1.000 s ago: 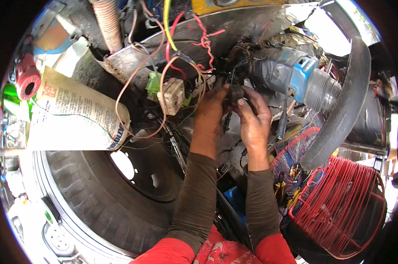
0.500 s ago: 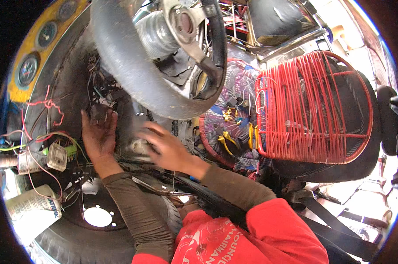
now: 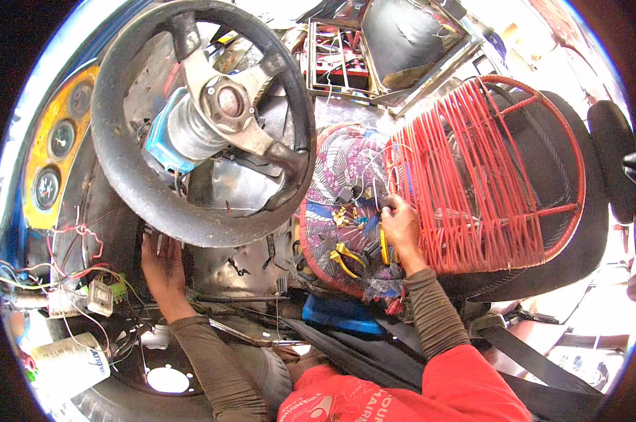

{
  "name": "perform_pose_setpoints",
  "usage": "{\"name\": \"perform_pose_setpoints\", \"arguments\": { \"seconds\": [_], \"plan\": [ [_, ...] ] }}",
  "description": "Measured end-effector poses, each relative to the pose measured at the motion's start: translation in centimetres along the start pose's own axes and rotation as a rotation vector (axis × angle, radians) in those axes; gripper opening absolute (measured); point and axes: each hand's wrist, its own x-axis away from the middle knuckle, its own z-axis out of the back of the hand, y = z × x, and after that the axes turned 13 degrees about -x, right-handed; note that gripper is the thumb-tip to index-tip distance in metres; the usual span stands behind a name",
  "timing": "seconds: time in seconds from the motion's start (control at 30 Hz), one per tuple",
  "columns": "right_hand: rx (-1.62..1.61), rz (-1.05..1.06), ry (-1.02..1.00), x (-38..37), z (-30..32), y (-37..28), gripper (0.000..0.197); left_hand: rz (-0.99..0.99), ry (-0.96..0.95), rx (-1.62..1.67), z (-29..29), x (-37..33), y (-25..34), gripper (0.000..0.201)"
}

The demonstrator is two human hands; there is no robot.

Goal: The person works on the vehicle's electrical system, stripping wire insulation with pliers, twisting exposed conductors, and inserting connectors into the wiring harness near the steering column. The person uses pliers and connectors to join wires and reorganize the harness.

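Lying on the patterned seat [image 3: 332, 158], a yellow-handled tool [image 3: 384, 246] sits just beside the right hand [image 3: 402, 228], fingers bent, grip cannot be told; left hand [image 3: 166, 274] extends below the steering wheel's rim [image 3: 124, 165], fingertips partly hidden, hold likewise indeterminable.

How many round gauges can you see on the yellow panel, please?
3, in a row on the panel: the lowest gauge, the middle gauge, the top gauge beside the steering wheel. More may be hidden behind the wheel.
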Motion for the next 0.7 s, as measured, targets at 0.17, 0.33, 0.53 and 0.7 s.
{"name": "perform_pose_setpoints", "arguments": {
  "seconds": [0.17,0.33,0.53,0.7],
  "plan": [
    [0.162,0.291,0.273,-1.4,-1.0,1.1,0.046,0.08,0.178,-0.056,-0.9,1.0,-2.9,0.049],
    [0.239,0.233,0.068,-4.6,1.4,-0.7,0.022,0.16,0.186,-0.066,-5.1,3.7,-6.8,0.027],
    [0.269,0.522,0.362,-4.9,10.2,-8.2,0.022,0.18,-0.18,-0.427,-12.1,9.2,-8.6,0.028],
    [0.069,0.514,0.625,-5.1,15.7,-14.3,0.02,0.015,-0.661,-0.677,-16.8,13.8,-10.0,0.024]
  ]
}}
